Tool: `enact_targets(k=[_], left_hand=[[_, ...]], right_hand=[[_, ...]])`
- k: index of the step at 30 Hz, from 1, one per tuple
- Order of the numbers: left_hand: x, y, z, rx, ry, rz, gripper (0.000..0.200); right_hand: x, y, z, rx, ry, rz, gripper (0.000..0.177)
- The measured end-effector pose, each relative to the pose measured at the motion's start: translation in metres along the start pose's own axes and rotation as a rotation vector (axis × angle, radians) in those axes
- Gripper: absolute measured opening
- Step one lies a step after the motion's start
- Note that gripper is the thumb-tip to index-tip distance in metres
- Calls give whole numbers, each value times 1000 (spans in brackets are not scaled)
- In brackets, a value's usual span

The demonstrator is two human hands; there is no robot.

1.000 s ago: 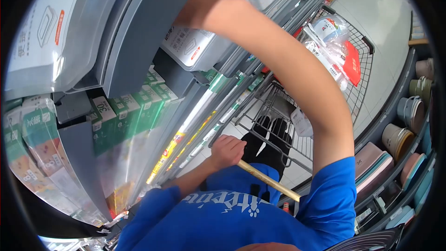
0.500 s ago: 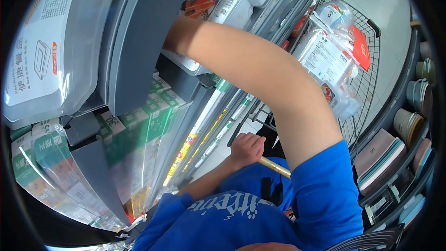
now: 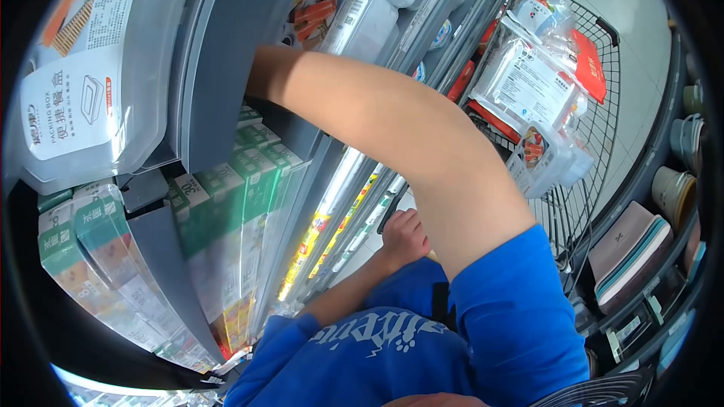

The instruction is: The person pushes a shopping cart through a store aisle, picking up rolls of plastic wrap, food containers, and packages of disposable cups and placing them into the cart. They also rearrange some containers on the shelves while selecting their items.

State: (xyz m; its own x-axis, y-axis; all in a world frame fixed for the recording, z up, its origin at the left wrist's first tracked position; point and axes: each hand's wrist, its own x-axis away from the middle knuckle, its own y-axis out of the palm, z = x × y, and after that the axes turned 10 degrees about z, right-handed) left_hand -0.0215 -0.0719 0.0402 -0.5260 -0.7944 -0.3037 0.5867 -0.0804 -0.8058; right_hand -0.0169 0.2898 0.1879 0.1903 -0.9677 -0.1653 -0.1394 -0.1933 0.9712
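Note:
My right arm (image 3: 369, 109) stretches left across the view into a shelf. Its hand is hidden behind a dark grey shelf panel (image 3: 226, 60). Close to that wrist are clear plastic food boxes with printed labels (image 3: 366, 26), one with a food picture (image 3: 311, 11). My left hand (image 3: 406, 237) is low in the middle, in front of my blue shirt, with its fingers curled closed. A pale yellow stick, like wood, runs from this hand and now passes mostly behind my right arm.
At left stands a large clear packing box (image 3: 72, 109) above green-and-white boxes (image 3: 98, 218). More green boxes (image 3: 253, 173) line the lower shelf. A wire shopping cart (image 3: 603, 128) at right holds packaged goods (image 3: 524, 79). Beyond it, shelves carry pastel containers (image 3: 630, 245).
The view has shifted slightly, showing more of the large packing box. My right wrist has moved a little left and further behind the panel. Less of the stick shows by my left hand.

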Motion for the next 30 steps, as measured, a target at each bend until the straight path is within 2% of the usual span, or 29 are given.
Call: enact_targets(k=[8,13,18,20,22,26,30], left_hand=[[2,6,2,-35,-21,-27,5],[16,8,-4,-45,-31,-155,8],[19,6,3,68,-106,-92,9],[18,4,2,78,-126,-73,10],[15,5,0,81,-141,-55,10],[8,7,0,70,-99,-40,11],[7,2,-2,-35,-25,-110,11]], right_hand=[[-4,14,-4,-152,-26,-23,57],[-5,27,7,-266,-50,-51,59],[-10,48,23,-451,-23,-126,62],[-12,52,26,-540,47,-163,63],[-8,49,15,-623,204,-195,65],[16,44,-47,-777,646,-173,61],[31,39,-59,-754,729,-230,54]])
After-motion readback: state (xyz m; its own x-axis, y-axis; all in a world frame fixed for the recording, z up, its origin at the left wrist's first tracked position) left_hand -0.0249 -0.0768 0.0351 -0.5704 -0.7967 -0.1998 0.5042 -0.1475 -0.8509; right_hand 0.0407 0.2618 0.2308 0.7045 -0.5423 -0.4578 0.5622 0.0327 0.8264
